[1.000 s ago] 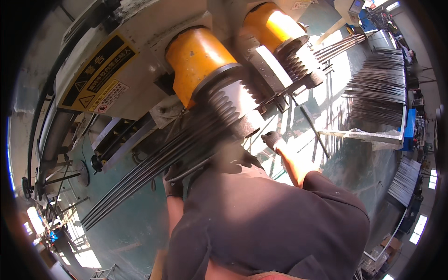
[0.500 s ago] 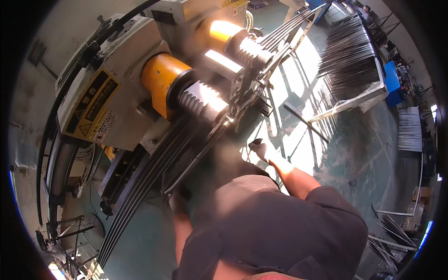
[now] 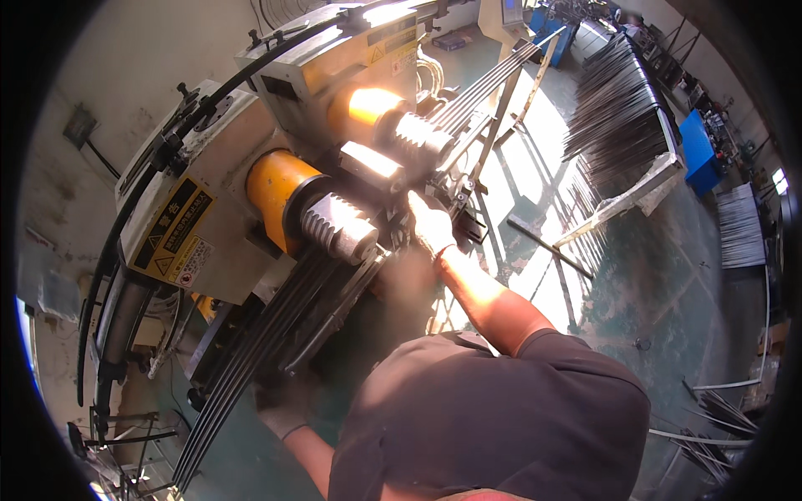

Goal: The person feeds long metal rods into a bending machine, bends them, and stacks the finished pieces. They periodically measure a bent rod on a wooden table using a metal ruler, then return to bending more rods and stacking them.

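Observation:
My right hand, in a pale glove, reaches into the machine beside the front ribbed roller. One finger points forward in bright light; the others are hidden among the metal parts, so a grip cannot be made out. Lower left, my gloved left hand is in shadow, close to the near end of a long metal bar. Its fingers are dim and blurred. Several long thin dark rods run slantwise under the roller, left of that hand. An orange collar carries the front roller.
Behind stands a second ribbed roller with a block between the two. A black hose arches round the grey housing. At the right, a rack holds many thin rods; a blue bin stands by it. A bar lies across the floor.
My right hand has moved forward and left from beside my body into the machine. My left hand has shifted left and down, away from the bar's end. The view has tilted slightly.

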Demonstrator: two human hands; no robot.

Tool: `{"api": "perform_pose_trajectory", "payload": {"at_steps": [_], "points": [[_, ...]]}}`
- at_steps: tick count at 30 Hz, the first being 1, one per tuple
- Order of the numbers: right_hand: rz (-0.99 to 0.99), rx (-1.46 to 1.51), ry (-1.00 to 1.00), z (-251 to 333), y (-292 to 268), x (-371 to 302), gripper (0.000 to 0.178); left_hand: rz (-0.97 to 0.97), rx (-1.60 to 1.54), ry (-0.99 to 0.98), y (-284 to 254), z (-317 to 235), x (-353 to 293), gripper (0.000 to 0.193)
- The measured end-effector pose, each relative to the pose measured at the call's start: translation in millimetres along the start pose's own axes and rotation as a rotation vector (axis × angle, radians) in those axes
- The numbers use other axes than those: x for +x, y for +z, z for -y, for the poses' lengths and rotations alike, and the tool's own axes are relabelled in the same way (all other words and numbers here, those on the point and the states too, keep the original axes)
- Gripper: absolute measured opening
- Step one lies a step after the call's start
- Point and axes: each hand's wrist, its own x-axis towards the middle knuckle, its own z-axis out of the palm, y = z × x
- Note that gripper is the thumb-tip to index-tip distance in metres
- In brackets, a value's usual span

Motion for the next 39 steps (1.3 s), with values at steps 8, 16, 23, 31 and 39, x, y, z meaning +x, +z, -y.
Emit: {"api": "perform_pose_trajectory", "payload": {"at_steps": [8,16,23,31,39], "points": [[0.018,0.286,-0.036,22,0,6,0.037,-0.108,-0.248,0.184,12,-54,-22,0.051],[0.243,-0.088,-0.072,11,1,44,0.040,0.403,-0.705,0.319,15,-140,-25,0.059],[0.557,0.437,-0.042,15,15,56,0.040,-0.132,-0.137,0.651,108,-266,-44,0.058],[0.584,0.586,0.325,40,12,75,0.043,-0.177,0.089,0.712,197,-322,-41,0.044],[0.579,0.441,0.075,5,11,100,0.035,0.206,0.410,0.849,273,-346,-15,0.036]]}}
